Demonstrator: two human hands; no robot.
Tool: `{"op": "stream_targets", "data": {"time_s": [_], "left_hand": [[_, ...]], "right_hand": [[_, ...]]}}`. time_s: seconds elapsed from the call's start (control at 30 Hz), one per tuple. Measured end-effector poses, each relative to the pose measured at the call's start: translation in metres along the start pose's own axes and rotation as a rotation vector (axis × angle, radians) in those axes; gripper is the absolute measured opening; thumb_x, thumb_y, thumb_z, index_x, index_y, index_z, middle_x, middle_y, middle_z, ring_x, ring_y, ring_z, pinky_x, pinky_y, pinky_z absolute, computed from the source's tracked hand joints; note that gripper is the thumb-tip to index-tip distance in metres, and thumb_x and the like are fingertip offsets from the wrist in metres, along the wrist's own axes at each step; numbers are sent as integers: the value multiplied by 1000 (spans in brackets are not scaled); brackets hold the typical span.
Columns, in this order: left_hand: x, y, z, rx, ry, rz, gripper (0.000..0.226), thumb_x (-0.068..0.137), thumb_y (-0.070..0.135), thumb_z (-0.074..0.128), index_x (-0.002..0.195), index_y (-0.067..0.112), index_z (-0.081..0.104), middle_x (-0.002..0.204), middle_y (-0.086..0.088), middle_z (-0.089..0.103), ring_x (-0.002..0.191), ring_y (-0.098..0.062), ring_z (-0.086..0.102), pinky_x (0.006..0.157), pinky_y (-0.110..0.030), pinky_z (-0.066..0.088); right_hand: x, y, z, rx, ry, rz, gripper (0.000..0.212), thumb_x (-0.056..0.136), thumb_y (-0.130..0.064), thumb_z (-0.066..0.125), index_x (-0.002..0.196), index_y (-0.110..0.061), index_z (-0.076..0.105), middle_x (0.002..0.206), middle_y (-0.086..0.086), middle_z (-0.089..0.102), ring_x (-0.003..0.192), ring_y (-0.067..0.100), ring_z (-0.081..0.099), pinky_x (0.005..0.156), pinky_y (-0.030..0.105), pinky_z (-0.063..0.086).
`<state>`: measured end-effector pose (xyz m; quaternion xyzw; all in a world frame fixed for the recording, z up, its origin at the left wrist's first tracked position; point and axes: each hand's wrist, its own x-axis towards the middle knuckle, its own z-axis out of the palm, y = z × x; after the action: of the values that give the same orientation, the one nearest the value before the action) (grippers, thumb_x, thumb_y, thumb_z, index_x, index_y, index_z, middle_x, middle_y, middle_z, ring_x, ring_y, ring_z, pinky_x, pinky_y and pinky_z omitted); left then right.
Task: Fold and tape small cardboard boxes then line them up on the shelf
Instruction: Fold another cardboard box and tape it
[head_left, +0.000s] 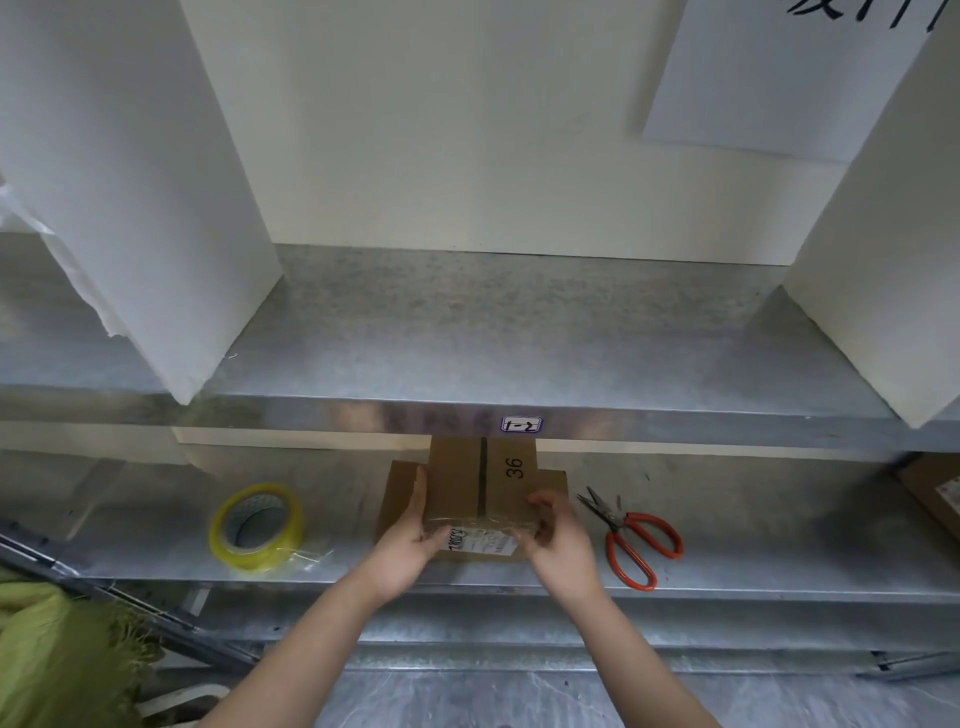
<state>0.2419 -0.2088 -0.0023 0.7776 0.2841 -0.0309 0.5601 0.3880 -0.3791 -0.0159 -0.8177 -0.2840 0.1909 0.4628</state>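
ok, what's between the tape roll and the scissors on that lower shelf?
Head view: the cardboard box, gripped by the left hand and right hand, sits between tape roll and scissors.

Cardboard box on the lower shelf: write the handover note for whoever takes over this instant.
Hands: the left hand grips the left side of the cardboard box; the right hand grips its near right corner.
Things: the box, marked 36, sits on a flat cardboard sheet on the lower shelf, with the tape roll to its left and the scissors to its right.
Done: box folded, clear tape across its near end.
Left: check the top seam, since I cannot tell if it is taped. Then line the box up on the shelf.
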Motion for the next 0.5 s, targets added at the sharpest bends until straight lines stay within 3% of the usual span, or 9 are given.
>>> {"op": "stream_targets", "data": {"time_s": [0.1,0.2,0.33,0.43,0.5], "left_hand": [[0,1,-3,-75,55,-6,87,93,42,59,152,39,-5,153,10,30,129,-6,37,106,-22,29],[-4,-2,-6,-65,175,33,76,88,42,66,148,35,21,149,9,37,134,-13,38,109,-29,32],[-4,-1,-8,-93,148,-3,87,80,37,77,149,30,25,143,10,39,133,-15,39,112,-37,33],[-2,2,-11,-157,108,-45,84,76,25,82,141,25,30,135,7,46,128,-16,44,106,-30,37],[-3,4,-11,-219,121,-44,79,75,22,83,136,26,33,130,9,51,125,-15,48,101,-25,40]], "right_hand": [[-4,-3,-1,126,-18,68,64,84,-27,75,140,-22,44,135,-5,52,121,13,52,102,35,47],[-5,-5,-8,91,-35,120,69,89,-39,68,149,-26,36,139,-6,46,125,12,47,105,33,41],[-4,-5,-12,150,-68,204,64,83,-24,75,137,-24,41,135,-2,49,121,15,50,97,28,43],[0,-10,-12,236,-112,224,70,79,-8,74,137,-19,37,132,-1,50,124,20,51,89,20,47],[1,-13,-14,260,-125,221,76,78,-7,75,141,-21,35,134,-3,49,125,18,49,94,26,46]]}}
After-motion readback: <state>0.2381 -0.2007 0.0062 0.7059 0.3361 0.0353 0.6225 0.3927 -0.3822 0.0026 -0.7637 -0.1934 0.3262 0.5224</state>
